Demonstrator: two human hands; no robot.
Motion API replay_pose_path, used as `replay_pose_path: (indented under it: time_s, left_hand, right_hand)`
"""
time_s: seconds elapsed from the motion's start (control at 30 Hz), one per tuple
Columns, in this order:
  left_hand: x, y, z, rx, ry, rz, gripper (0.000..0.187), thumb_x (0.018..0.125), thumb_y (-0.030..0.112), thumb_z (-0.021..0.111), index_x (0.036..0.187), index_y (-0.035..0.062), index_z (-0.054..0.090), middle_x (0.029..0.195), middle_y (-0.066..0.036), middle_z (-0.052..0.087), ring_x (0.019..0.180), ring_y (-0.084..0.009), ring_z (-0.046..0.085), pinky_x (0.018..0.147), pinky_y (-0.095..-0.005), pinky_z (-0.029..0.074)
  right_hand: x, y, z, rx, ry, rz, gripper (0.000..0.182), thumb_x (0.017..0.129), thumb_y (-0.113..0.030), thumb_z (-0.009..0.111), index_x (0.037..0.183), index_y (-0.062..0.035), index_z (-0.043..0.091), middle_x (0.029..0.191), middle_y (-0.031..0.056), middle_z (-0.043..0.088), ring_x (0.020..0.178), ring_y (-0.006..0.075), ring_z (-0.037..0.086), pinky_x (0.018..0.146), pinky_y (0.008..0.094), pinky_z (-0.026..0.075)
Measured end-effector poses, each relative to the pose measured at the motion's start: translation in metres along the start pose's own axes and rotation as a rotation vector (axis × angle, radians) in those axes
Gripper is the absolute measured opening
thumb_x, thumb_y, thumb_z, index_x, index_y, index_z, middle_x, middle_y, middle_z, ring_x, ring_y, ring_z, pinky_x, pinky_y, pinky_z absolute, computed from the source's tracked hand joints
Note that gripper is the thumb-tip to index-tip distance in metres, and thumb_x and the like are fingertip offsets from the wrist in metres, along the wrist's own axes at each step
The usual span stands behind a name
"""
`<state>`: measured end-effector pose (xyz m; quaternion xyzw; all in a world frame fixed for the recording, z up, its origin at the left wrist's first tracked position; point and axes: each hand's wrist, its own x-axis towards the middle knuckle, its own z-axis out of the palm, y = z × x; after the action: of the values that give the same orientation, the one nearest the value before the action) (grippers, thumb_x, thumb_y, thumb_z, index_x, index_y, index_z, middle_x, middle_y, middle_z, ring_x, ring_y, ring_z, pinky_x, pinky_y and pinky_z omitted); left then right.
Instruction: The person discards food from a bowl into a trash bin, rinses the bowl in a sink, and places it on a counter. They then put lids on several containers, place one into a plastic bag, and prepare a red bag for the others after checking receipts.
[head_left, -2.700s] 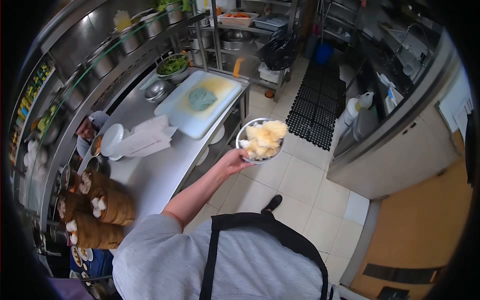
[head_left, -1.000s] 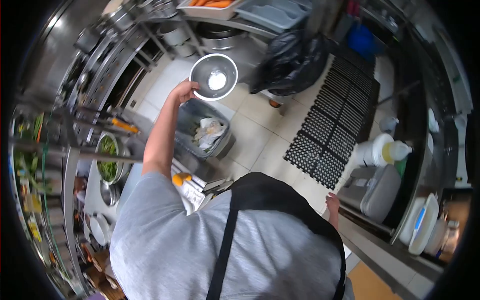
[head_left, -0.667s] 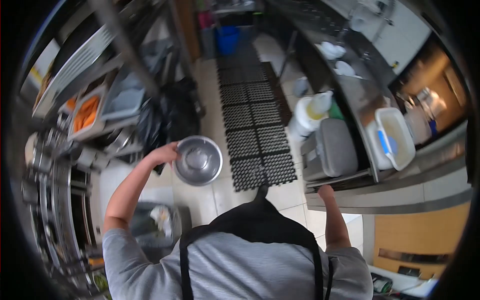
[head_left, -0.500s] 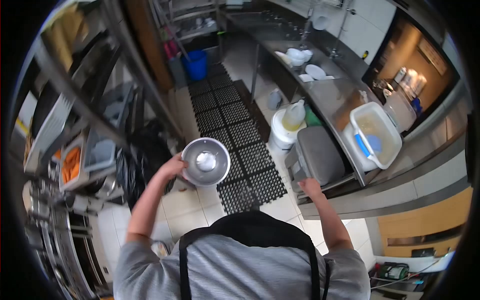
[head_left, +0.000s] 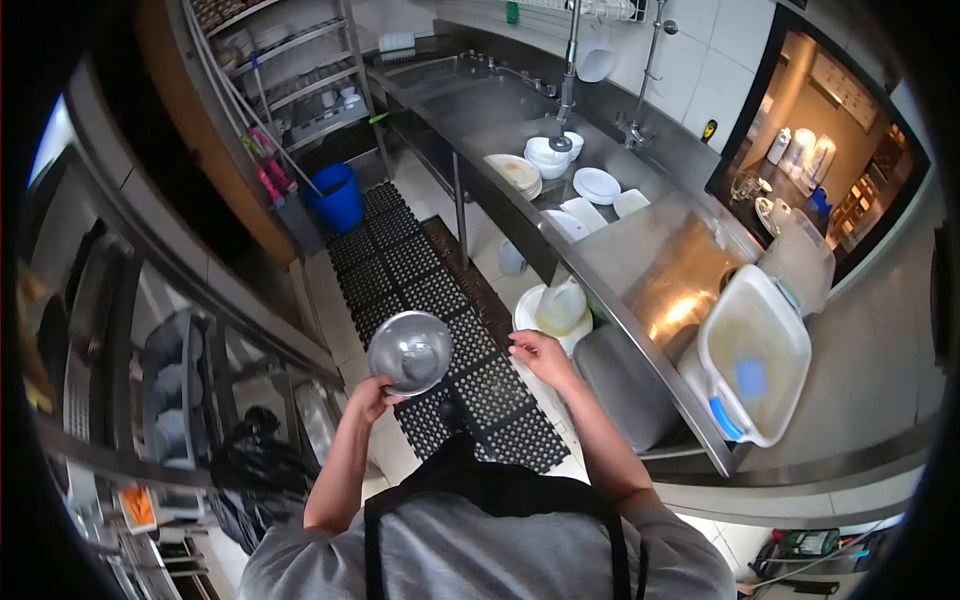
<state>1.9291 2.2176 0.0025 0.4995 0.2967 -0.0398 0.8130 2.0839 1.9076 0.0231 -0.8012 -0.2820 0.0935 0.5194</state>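
My left hand [head_left: 373,399] grips the rim of a shiny metal mixing bowl [head_left: 410,352], thumb over the edge, and holds it tilted above the floor mat. The bowl's inside faces me and looks bare. My right hand [head_left: 541,356] hangs in the air beside the bowl, apart from it. Its fingers are loosely bent and slightly apart, with nothing visible in them. Below and beyond that hand are a plastic jug [head_left: 562,305] on a white bucket [head_left: 526,308] and a grey lidded bin [head_left: 622,385].
A steel sink counter [head_left: 640,270] runs along the right, with stacked white bowls [head_left: 548,158] and plates [head_left: 597,186] in it. A white tub [head_left: 755,355] sits at its near end. Black mats [head_left: 400,260] cover the walkway toward a blue bucket [head_left: 335,198]. Shelving and a black bag [head_left: 262,470] stand left.
I have moved forward along the mats, and the sink is closer. The bowl is still in my left hand, now more tilted. My right hand has come in from beside the bin toward the bowl.
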Motion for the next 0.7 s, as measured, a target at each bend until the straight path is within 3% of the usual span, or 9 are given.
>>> replay_pose_path:
  time_s: [0.07,0.1,0.27,0.33,0.47,0.57,0.7]
  left_hand:
    - [0.035,0.038,-0.019,-0.047,0.049,-0.020,0.026,0.076,-0.001,0.044,0.099,-0.0123,0.043,0.079,-0.019,0.058,0.061,-0.0256,0.061,0.046,-0.0255,0.054]
    - [0.044,0.063,-0.015,-0.024,0.093,0.065,0.021,0.075,0.000,0.044,0.092,-0.0124,0.046,0.076,-0.018,0.058,0.057,-0.0247,0.060,0.045,-0.0251,0.054]
    - [0.151,0.166,-0.025,-0.039,0.084,0.112,0.018,0.075,0.001,0.044,0.087,-0.0124,0.046,0.072,-0.018,0.057,0.055,-0.0241,0.059,0.043,-0.0241,0.053]
    - [0.205,0.203,-0.028,-0.009,-0.002,-0.043,0.039,0.074,-0.001,0.042,0.112,-0.0089,0.034,0.082,-0.019,0.056,0.057,-0.0256,0.060,0.041,-0.0254,0.054]
    - [0.265,0.264,0.070,0.188,-0.133,0.114,0.044,0.072,-0.002,0.043,0.115,-0.0056,0.035,0.088,-0.018,0.055,0.060,-0.0226,0.061,0.043,-0.0254,0.054]
    - [0.329,0.290,0.138,0.315,-0.272,0.120,0.049,0.072,-0.002,0.043,0.119,-0.0048,0.031,0.099,-0.020,0.053,0.067,-0.0253,0.062,0.045,-0.0277,0.054]
    - [0.420,0.304,0.220,0.448,-0.242,0.164,0.048,0.075,-0.002,0.042,0.121,-0.0006,0.032,0.103,-0.019,0.052,0.074,-0.0266,0.062,0.050,-0.0319,0.056]
  right_hand:
    - [0.048,0.006,0.000,0.029,0.001,0.003,0.027,0.078,-0.021,0.059,0.100,-0.0070,0.058,0.081,0.0102,0.063,0.071,0.0180,0.061,0.065,0.0282,0.047]
    - [0.074,0.010,-0.004,-0.007,0.026,-0.008,0.027,0.078,-0.022,0.059,0.100,-0.0067,0.059,0.081,0.0103,0.063,0.071,0.0186,0.061,0.066,0.0284,0.047]
    - [0.190,0.016,-0.053,-0.165,0.186,0.052,0.023,0.075,-0.020,0.060,0.092,-0.0045,0.062,0.088,0.0139,0.062,0.078,0.0240,0.060,0.071,0.0325,0.046]
    - [0.225,0.029,-0.079,-0.180,0.258,0.083,0.022,0.075,-0.019,0.060,0.091,-0.0043,0.062,0.088,0.0142,0.062,0.078,0.0242,0.060,0.071,0.0325,0.046]
    - [0.283,0.099,-0.145,-0.310,0.413,0.134,0.018,0.074,-0.014,0.060,0.089,-0.0051,0.063,0.089,0.0144,0.062,0.078,0.0250,0.060,0.071,0.0322,0.046]
    - [0.326,0.145,-0.208,-0.436,0.509,0.205,0.016,0.076,-0.017,0.061,0.087,-0.0062,0.064,0.083,0.0109,0.064,0.074,0.0218,0.062,0.067,0.0310,0.048]
    - [0.385,0.212,-0.283,-0.454,0.614,0.311,0.018,0.074,-0.020,0.060,0.084,-0.0067,0.065,0.082,0.0138,0.063,0.078,0.0273,0.061,0.069,0.0348,0.047]
